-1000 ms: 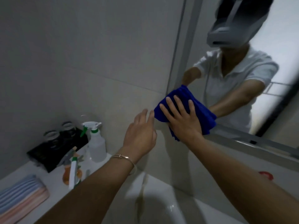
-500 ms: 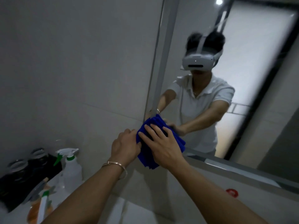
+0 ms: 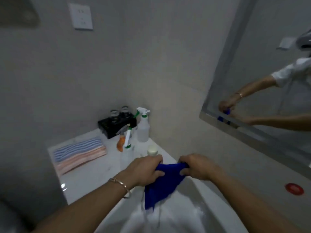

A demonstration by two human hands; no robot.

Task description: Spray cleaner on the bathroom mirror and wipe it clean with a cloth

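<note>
Both forearms bare. Thin gold-coloured metal bangle (image 3: pixel 120 184) at wrist of left hand (image 3: pixel 146 171). Reflected at 2 o'clock: white short-sleeved shirt (image 3: pixel 293 71), white headset (image 3: pixel 305 41).

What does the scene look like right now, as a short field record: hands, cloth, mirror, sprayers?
left hand: fingers grip one end of the blue cloth
right hand: fingers grip the other end
blue cloth: bunched between both hands, hanging over the sink, off the mirror
mirror: upper right, touched by neither hand
white spray bottle: upright on the counter by the wall, unheld
second spray bottle: nearer the hands, unheld
striped towels: folded, counter's left
</note>
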